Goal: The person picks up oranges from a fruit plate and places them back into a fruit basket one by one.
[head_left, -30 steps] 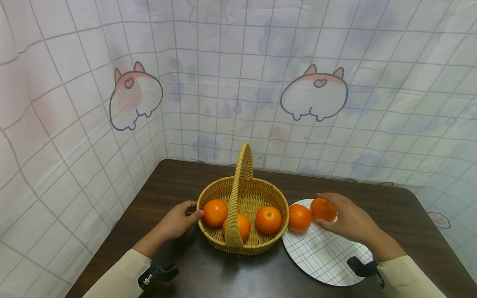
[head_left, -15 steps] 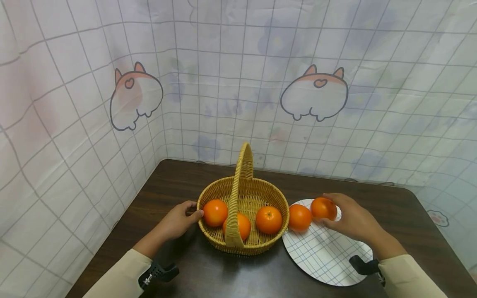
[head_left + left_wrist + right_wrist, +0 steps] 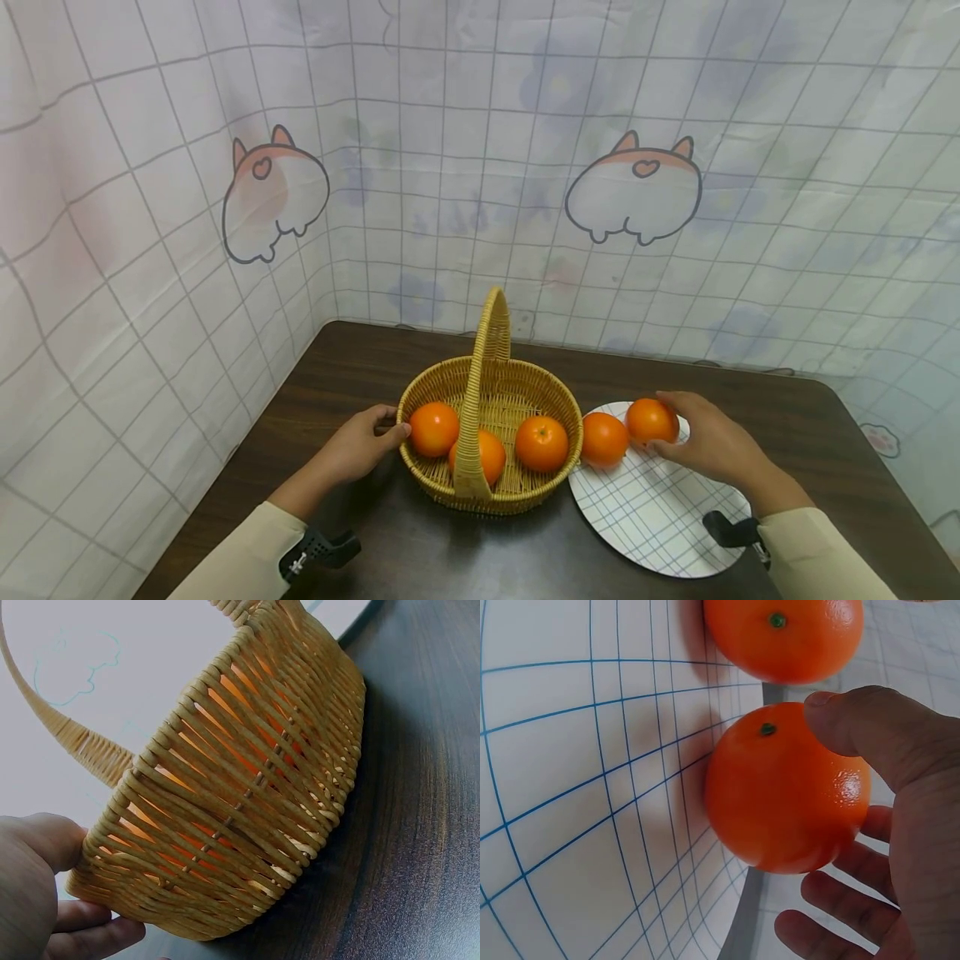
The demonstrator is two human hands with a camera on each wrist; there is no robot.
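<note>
My left hand [image 3: 360, 446] holds the left rim of a yellow wicker basket [image 3: 525, 502], the thumb over the edge and fingers against the outside wall. Three oranges lie inside: one at the left [image 3: 433, 428], one behind the arched handle [image 3: 489, 458], one at the right [image 3: 542, 443]. On the white checked plate [image 3: 660, 525] sit two more oranges. My right hand [image 3: 712, 442] is at the right-hand orange [image 3: 649, 421], with its thumb overlapping the fruit and its fingers spread loosely beside it [image 3: 787, 795]. The other orange [image 3: 604, 440] sits between that one and the basket.
The plate stands right of the basket on a dark wood table [image 3: 420, 550]. A checked curtain [image 3: 450, 167] with cartoon animal prints hangs behind the table and along its sides. Dark straps with small mounts circle both wrists.
My right hand has drawn back slightly to the right, uncovering more of the right-hand orange, which stays on the plate. The left hand and basket have not moved.
</note>
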